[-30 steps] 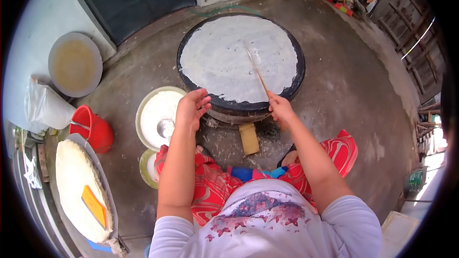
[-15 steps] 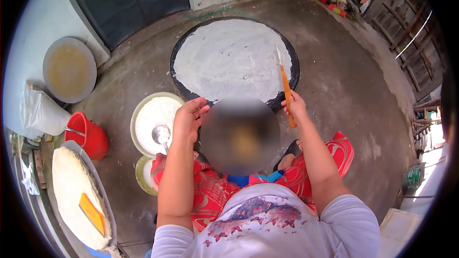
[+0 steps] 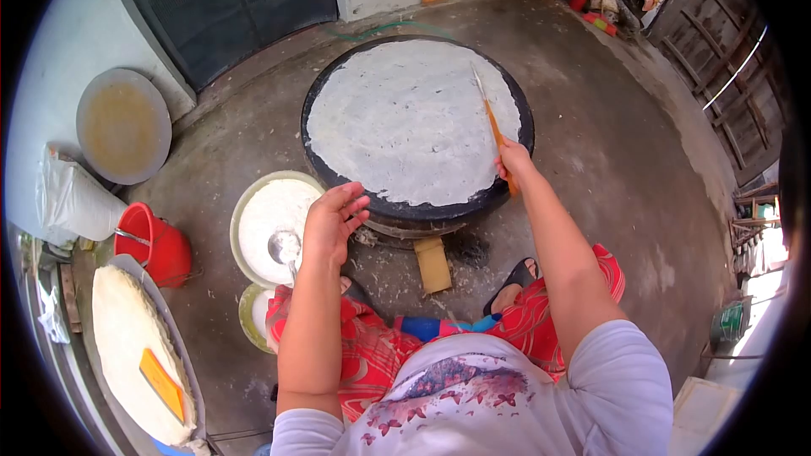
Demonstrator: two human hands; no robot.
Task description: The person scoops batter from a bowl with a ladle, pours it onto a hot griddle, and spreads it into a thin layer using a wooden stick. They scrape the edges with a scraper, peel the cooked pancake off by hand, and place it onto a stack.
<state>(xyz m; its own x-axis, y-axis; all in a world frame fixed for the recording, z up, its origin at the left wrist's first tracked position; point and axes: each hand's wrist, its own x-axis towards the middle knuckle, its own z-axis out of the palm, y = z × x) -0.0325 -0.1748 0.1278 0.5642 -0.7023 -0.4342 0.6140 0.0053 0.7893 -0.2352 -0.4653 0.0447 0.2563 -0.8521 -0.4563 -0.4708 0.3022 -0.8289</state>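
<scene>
Left hand: the left hand [image 3: 332,221] hangs empty with its fingers spread and loosely curled, just beside the near-left edge of the griddle and above the rim of the batter bowl.
Batter bowl: the batter bowl [image 3: 253,203] sits on the floor to the left of the griddle, full of white batter, with a metal ladle [image 3: 285,247] lying in it.
Wooden block: a wooden block [image 3: 433,263] stands on the floor against the near side of the griddle base.
Right hand: the right hand [image 3: 511,160] is closed around the handle of the spatula, over the near-right rim of the griddle.
Spatula: the spatula [image 3: 488,114] is long and thin with an orange handle. Its long axis runs from the hand away from the person, leaning slightly left, and its pale tip lies over the right part of the batter sheet.
Griddle: the round black griddle [image 3: 420,209] is covered almost to its rim by the white batter sheet [image 3: 405,122].
Change: a second ago the tip slanted further left toward the sheet's middle. Now it lies straighter and nearer the right edge, and the right hand has gone further forward. The left hand has hardly moved.
</scene>
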